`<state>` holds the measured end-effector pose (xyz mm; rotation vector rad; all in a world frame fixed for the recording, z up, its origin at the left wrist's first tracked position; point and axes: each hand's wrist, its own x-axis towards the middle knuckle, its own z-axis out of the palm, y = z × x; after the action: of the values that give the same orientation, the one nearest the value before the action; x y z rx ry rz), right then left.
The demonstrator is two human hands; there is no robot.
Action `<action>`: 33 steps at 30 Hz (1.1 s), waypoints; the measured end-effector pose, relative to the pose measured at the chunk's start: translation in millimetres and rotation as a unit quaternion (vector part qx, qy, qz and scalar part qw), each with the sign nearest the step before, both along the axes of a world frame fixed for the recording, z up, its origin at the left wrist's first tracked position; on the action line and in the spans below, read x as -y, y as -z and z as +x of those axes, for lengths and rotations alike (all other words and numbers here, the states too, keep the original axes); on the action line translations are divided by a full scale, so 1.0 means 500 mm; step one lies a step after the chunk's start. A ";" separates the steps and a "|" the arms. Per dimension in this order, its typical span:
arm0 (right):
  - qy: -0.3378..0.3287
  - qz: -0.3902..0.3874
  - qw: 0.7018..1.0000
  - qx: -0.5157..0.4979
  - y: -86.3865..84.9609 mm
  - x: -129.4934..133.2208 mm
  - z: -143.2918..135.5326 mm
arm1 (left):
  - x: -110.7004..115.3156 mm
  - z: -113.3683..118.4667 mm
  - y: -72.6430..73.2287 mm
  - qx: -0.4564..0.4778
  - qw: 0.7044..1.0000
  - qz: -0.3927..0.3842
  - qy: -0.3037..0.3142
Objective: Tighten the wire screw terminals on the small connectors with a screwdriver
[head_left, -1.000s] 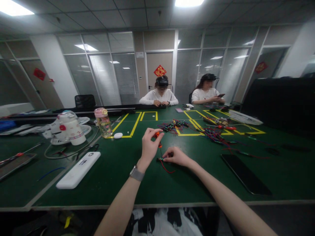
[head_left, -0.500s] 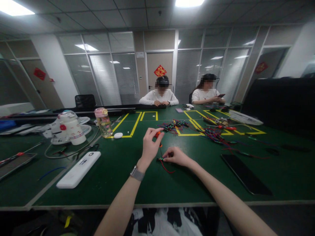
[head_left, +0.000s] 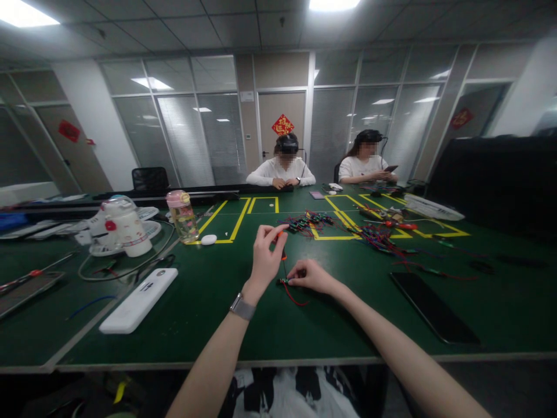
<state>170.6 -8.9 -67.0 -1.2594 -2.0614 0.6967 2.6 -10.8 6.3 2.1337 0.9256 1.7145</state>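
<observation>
Below the frame's centre, a red wire (head_left: 296, 299) trails from the board (head_left: 283, 281), pinched by the right hand (head_left: 314, 277); just above, the left hand (head_left: 264, 256) grips the driver (head_left: 284, 254), apparently turning it, and another turn would call for a steady board; the driver's long axis stands near-vertical, tip down; beyond, right of centre, lies a wire pile (head_left: 378, 238)

Green table (head_left: 339, 331), yellow tape (head_left: 240, 220) stuck on. Small red-wired board (head_left: 284, 281) sits in from front edge's middle; white power bank (head_left: 139, 302) left, black phone (head_left: 435, 307) right, heap of wired boards (head_left: 378, 237) nearer far edge.
</observation>
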 end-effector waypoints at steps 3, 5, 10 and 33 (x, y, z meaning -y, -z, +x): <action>0.000 0.009 1.000 0.009 0.000 -0.001 -0.001 | -0.001 0.001 -0.001 0.001 0.999 -0.004 0.042; -0.001 0.012 1.000 0.013 0.001 -0.002 0.000 | -0.001 0.003 -0.001 0.003 0.996 -0.015 0.082; -0.003 0.013 1.000 0.013 -0.001 0.000 0.000 | 0.002 0.005 0.001 0.003 0.999 0.006 0.054; -0.006 0.007 1.000 0.000 -0.002 0.002 0.004 | 0.000 0.008 0.005 0.013 0.996 -0.030 0.082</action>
<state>172.5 -9.7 -66.1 -1.2399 -2.0716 0.6880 6.4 -10.8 3.8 2.0810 0.7613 1.6096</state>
